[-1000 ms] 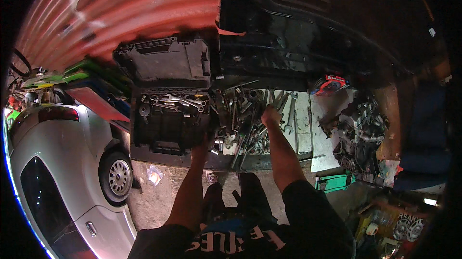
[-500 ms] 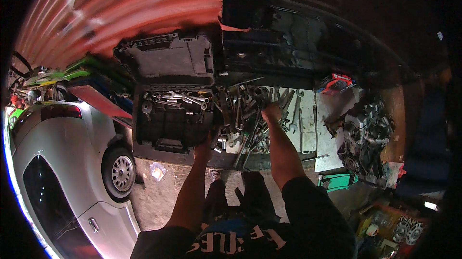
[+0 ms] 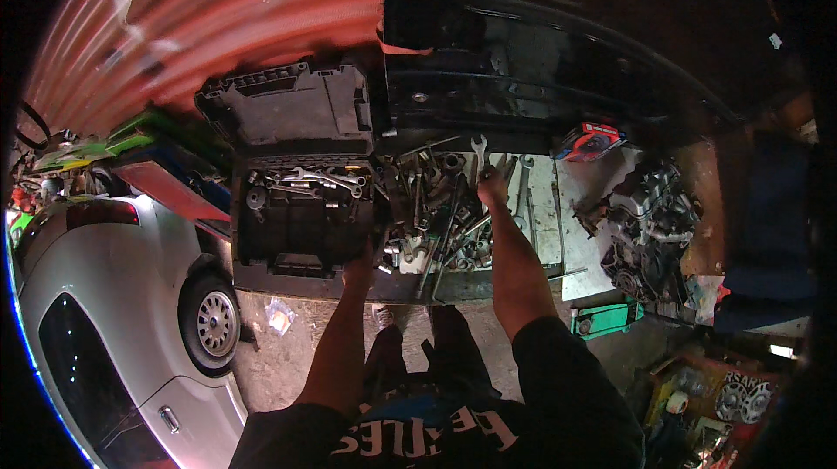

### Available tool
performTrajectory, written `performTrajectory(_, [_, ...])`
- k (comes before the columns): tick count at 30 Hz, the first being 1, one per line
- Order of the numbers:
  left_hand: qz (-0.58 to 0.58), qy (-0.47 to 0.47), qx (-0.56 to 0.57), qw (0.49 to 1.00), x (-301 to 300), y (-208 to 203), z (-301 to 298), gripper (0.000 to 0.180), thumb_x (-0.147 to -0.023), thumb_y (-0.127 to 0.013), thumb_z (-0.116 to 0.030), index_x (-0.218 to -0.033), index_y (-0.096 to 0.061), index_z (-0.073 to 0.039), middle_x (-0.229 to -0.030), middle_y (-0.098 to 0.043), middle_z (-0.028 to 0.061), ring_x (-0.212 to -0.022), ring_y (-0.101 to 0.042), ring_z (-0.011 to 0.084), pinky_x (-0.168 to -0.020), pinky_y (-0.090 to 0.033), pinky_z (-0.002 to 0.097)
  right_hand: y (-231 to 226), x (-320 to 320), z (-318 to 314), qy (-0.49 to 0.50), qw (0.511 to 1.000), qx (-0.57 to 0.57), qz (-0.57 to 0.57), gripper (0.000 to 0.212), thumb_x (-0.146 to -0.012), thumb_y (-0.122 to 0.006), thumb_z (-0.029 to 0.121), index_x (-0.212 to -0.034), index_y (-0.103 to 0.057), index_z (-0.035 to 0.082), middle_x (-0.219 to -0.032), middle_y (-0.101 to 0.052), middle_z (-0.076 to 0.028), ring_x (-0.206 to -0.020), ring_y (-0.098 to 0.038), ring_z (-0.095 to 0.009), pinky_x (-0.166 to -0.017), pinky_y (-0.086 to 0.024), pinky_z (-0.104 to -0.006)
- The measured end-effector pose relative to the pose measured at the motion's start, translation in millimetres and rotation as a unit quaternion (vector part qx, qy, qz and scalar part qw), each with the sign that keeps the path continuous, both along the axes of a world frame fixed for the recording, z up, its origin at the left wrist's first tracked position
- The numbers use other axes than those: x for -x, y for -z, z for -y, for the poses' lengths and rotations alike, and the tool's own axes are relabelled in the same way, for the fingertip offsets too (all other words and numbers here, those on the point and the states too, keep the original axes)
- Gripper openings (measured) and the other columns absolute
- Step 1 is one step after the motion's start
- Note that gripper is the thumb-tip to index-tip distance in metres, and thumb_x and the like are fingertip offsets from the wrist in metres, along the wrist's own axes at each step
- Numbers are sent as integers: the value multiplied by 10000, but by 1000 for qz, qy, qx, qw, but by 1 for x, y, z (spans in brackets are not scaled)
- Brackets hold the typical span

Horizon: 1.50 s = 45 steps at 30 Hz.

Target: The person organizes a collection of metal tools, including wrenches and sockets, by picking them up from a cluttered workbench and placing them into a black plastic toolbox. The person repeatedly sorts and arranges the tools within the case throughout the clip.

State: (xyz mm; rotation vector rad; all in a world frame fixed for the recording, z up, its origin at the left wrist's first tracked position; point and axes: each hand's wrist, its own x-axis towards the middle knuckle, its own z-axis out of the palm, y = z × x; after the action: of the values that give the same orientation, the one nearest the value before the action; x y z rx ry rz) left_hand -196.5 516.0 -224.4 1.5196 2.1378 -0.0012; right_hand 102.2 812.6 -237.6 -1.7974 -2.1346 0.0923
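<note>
My right hand [image 3: 493, 187] is closed around an open-end wrench [image 3: 479, 152], whose forked jaw points away from me above the fist. Beneath and beside it lies a heap of wrenches, sockets and bars [image 3: 445, 207] on the bench. Another long wrench [image 3: 525, 188] rests just right of the hand. At the front right corner of the open black tool case [image 3: 279, 251], my left hand [image 3: 358, 268] is in shadow, its fingers too dark to make out. Several combination wrenches [image 3: 323, 177] and some sockets lie along the back of the case.
The case's raised lid [image 3: 292, 112] leans back near a red corrugated sheet [image 3: 218, 24]. An engine [image 3: 652, 225] and a red-and-black box [image 3: 593, 141] stand to the right. A green floor jack [image 3: 608, 320] is below the bench. A silver car [image 3: 122, 260] stands at left.
My right hand has risen from the heap with a wrench in it, its jaw now showing above the fist. The left hand stays by the case corner. The whole view has shifted slightly.
</note>
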Motion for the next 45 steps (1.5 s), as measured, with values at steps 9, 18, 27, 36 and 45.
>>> performTrajectory(9, [-25,-16,-51,998,30,13,35,774,-801,-563,-101,-1486,-221,-217,-1383,-417,267,-1237,-450,440,-1003,-389,484,-102,84,28,92,926,70,-359,451,-900,-593,334,-1214,-545,14,-844,-666,-142,-781,-641,-306,-699,-479,-399])
performTrajectory(18, [-25,76,-91,993,63,-11,-1,467,-844,-577,-208,-1302,-496,-162,-1048,-653,183,-936,-654,358,-771,-538,481,-156,103,43,-24,953,61,-297,482,-904,-578,400,-1209,-556,27,-1056,-648,-210,-981,-625,-367,-804,-480,-433])
performTrajectory(27, [-67,12,-176,982,125,-96,-53,281,-829,-572,-233,-1070,-618,-97,-988,-662,143,-883,-671,309,-733,-558,438,-191,143,65,-216,961,150,88,229,-842,-564,199,-1022,-612,67,-971,-633,-206,-930,-605,-403,-761,-473,-506])
performTrajectory(36, [-77,-114,-5,990,165,-79,-1,482,-815,-643,-423,-1189,-578,-126,-1181,-603,123,-1139,-566,303,-896,-492,474,-176,219,123,-348,909,186,137,392,-884,-567,371,-1105,-588,48,-1007,-659,-156,-943,-618,-362,-786,-491,-479])
performTrajectory(45, [-38,-180,132,974,202,-59,51,456,-830,-604,-465,-1159,-620,-149,-1215,-602,134,-1133,-579,308,-923,-472,496,-112,240,179,-354,894,263,77,449,-842,-611,442,-1141,-592,108,-1001,-655,-184,-945,-619,-378,-792,-497,-467])
